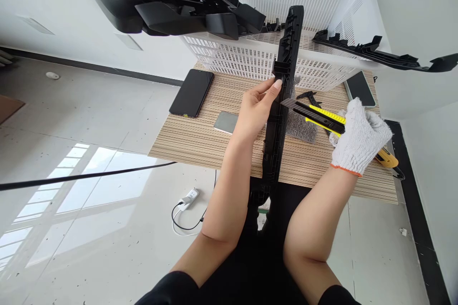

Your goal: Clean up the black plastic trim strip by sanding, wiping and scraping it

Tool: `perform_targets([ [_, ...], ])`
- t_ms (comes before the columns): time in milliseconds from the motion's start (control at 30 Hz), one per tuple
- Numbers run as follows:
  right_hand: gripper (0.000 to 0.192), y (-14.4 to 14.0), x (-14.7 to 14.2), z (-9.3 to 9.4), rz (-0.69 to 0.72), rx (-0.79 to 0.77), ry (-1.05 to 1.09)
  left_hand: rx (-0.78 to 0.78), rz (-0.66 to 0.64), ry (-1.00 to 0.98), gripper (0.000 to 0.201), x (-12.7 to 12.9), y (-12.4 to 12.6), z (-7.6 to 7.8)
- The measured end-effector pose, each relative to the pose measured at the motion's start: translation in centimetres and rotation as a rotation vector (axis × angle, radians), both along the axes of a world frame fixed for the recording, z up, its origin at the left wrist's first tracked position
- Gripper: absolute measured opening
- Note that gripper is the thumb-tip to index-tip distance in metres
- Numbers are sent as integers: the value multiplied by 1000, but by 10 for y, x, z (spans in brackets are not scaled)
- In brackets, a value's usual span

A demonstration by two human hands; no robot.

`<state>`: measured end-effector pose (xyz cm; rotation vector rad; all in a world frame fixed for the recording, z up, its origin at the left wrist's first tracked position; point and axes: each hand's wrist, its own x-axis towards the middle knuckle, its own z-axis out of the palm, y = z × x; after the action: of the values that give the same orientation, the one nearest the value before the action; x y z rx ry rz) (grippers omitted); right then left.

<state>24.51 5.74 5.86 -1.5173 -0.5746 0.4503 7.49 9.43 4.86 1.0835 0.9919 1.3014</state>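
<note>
Black moulded plastic, in the form of a long narrow trim strip [282,105], stands nearly upright over the striped wooden tabletop [200,138], its lower end down near the person's lap and its top reaching up in front of the white slotted plastic basket [315,24]. The bare left hand [255,112] wraps around the strip's middle, thumb and fingers closed on its edge. The right hand [359,136], in a white knitted work glove with an orange cuff, is clenched around a yellow and black snap-off utility knife [322,116], whose extended blade tip touches the strip's right edge just beside the left fingertips.

Judging by this, trimming of this piece is under way and not finished. More black plastic mouldings [179,0] lie piled in and across the basket, but whether they are trimmed cannot be told.

A dark smartphone [192,93] lies screen-off on the table, a grey cloth [300,126] sits behind the strip. No brand, label or writing can be read anywhere.
</note>
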Motion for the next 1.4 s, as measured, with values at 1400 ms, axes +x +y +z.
perform_targets([
  [1400,36,27,3,14,186,-50,-33,44,-7,-111,28,-11,5,-5],
])
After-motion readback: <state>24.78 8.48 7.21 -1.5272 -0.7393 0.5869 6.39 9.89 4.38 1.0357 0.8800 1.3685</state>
